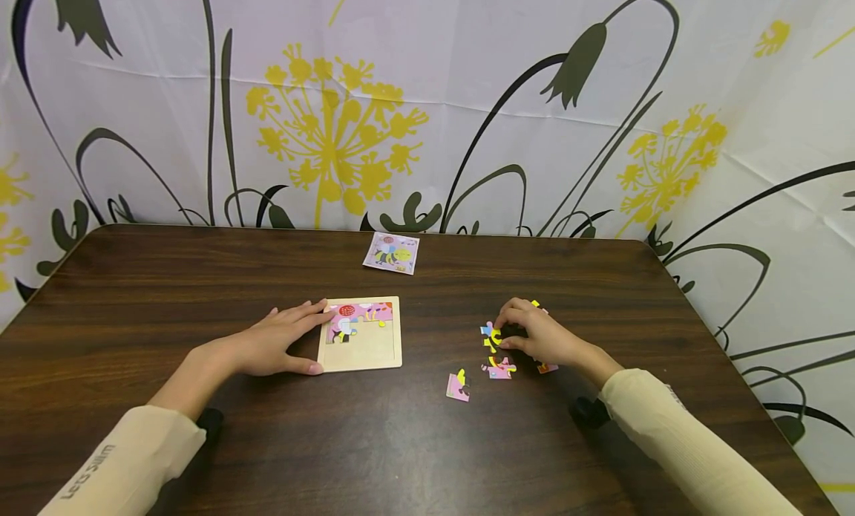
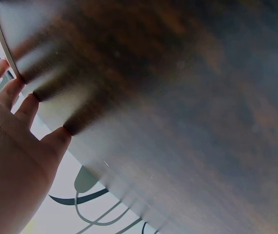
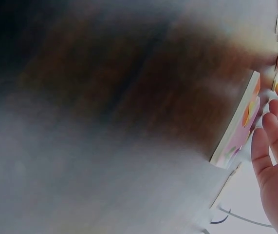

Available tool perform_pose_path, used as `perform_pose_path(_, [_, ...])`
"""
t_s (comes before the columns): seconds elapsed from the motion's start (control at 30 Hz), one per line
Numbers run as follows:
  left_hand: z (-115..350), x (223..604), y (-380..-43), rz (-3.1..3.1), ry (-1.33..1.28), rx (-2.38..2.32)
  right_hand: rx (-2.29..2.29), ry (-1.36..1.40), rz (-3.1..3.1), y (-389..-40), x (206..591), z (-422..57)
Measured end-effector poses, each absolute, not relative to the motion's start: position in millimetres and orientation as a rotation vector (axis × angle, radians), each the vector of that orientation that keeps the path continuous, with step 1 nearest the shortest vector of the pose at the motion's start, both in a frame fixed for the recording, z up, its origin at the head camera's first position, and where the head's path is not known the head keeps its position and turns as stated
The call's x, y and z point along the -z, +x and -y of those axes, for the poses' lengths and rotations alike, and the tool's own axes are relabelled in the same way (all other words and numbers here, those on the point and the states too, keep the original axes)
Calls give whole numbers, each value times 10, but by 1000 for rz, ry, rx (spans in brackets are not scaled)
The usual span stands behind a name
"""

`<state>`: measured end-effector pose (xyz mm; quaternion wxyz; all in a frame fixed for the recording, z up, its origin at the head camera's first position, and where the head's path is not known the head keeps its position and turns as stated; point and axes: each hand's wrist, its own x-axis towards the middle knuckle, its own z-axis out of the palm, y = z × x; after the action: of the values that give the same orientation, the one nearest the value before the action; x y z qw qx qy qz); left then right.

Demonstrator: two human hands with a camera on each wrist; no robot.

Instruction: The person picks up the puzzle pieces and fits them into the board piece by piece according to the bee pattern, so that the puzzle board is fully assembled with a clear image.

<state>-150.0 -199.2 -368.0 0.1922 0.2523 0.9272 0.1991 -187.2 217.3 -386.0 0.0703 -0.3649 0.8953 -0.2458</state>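
Note:
A wooden puzzle tray [image 1: 364,356] lies flat on the table, with pink pieces fitted along its top and upper left. My left hand [image 1: 283,343] rests at its left edge, fingers extended and thumb by the lower left corner. To the right of the tray, my right hand [image 1: 537,336] has its thumb and index finger curled at a yellow, black and blue puzzle piece [image 1: 490,337], pinching it. Just below lies a pink and yellow piece [image 1: 499,368]. Another pink piece [image 1: 458,386] is nearer the tray. Partly hidden behind the right hand are more pieces [image 3: 238,126].
A square picture card [image 1: 392,254] showing a bee lies near the table's back edge. Behind the brown wooden table [image 1: 374,456] hangs a white cloth [image 1: 481,63] printed with yellow and grey flowers.

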Motion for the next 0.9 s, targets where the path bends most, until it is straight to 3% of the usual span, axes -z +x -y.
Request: perform_pose_path(0.9, [2002,3698,-1512,-2600,720,-566,735,-1063,-2701,-1901,3806,-2159])
